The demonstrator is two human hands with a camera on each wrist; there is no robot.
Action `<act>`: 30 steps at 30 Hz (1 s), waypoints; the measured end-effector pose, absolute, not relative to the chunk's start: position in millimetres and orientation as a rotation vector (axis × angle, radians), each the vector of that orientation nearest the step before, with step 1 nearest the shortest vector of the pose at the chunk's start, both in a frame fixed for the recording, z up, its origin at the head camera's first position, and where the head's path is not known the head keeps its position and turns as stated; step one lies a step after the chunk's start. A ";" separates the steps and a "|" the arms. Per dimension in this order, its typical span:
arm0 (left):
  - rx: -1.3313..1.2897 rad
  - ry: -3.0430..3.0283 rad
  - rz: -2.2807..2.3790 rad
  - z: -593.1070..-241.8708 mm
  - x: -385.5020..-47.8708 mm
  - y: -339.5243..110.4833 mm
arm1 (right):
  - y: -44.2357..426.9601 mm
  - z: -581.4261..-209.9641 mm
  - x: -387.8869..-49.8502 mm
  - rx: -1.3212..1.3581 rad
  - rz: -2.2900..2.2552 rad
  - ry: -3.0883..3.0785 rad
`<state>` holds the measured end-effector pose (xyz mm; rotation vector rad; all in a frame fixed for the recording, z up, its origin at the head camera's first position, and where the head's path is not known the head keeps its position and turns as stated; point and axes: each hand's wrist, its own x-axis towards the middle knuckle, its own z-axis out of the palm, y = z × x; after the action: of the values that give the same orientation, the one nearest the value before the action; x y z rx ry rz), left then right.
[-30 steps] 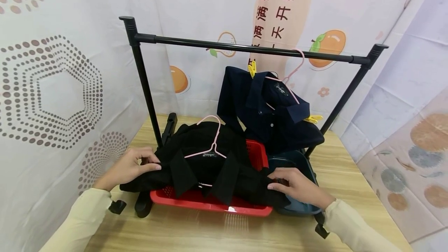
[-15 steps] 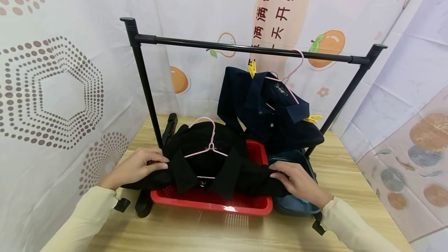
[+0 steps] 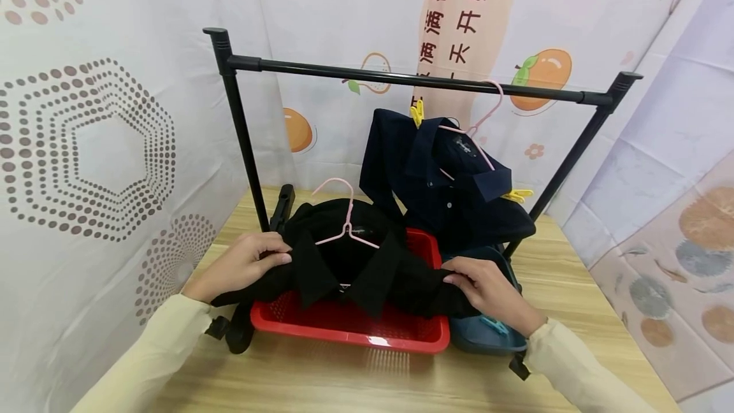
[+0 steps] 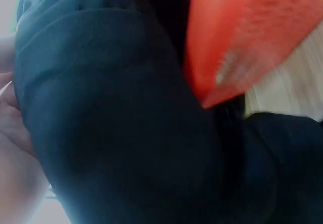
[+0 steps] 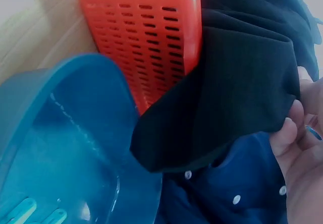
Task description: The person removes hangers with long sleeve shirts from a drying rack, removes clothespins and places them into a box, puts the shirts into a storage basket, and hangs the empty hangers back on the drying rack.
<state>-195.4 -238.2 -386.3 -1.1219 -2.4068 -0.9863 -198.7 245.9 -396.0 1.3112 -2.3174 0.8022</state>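
A black collared shirt (image 3: 424,279) on a pink hanger (image 3: 347,225) is held over the red basket (image 3: 350,336), its collar facing me. My left hand (image 3: 243,266) pinches the shirt's left shoulder or sleeve between thumb and fingers. On the other side my right hand (image 3: 487,289) pinches the right sleeve, above the blue basin (image 3: 478,336). The hanger's hook stands up free, below the rack's bar. In the right wrist view the sleeve (image 5: 242,82) hangs from the fingertips; in the left wrist view dark cloth (image 4: 111,108) hides most of the left fingers.
A black rack (image 3: 367,75) spans the table (image 3: 309,381). From its bar a navy shirt (image 3: 453,202) hangs on another pink hanger, with yellow clips (image 3: 417,113) on its shoulders. Light blue clips (image 3: 494,325) lie in the basin. Patterned curtains stand behind and beside.
My hands still pinch the black shirt. It has been lifted a little, its collar moving up and away from me, and the left hand has shifted right. More of the red basket shows below.
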 end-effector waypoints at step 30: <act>-1.155 -2.189 -1.171 -363.1 -207.4 -177.8 | 221.2 -389.6 -194.4 1.353 0.732 -2.287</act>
<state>-207.4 -177.8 -363.1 -1.1553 -2.1890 -1.1709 -194.4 221.2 -389.6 1.3525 -2.2871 0.7319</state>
